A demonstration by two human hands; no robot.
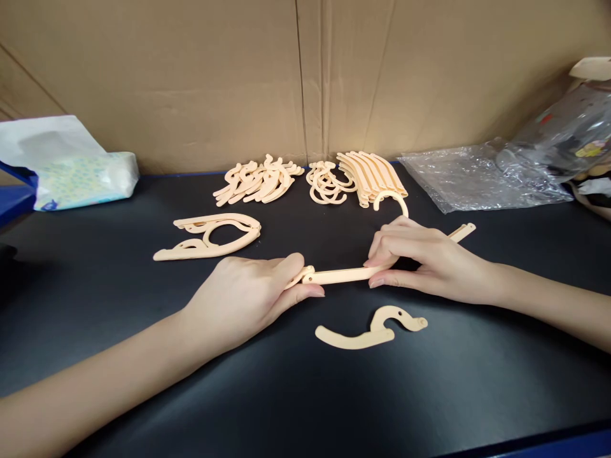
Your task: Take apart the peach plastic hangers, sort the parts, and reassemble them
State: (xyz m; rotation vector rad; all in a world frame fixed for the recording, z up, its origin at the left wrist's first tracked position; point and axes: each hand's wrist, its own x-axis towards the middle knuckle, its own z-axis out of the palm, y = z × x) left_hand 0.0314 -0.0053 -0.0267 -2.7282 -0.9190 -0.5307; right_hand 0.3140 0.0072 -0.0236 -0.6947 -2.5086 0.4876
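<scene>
My left hand (248, 289) is closed on a peach plastic piece, mostly hidden in the fingers, that meets the left end of a long hanger arm (341, 276). My right hand (420, 257) pinches that arm farther along. Beyond the right hand another straight bar end (463, 233) sticks out, and a curved hook (395, 198) rises behind the knuckles; whether these join the held arm is hidden. In front of the hands lies a loose curved hanger piece (356, 338). To the left rests a folded hanger (210, 253).
Along the back lie a heap of short curved pieces (260, 181), several loose hooks (327, 184) and a row of long arms (375, 175). A clear plastic bag (458, 175) is at the back right, a tissue pack (86, 178) at the back left. A cardboard wall (191, 83) stands behind.
</scene>
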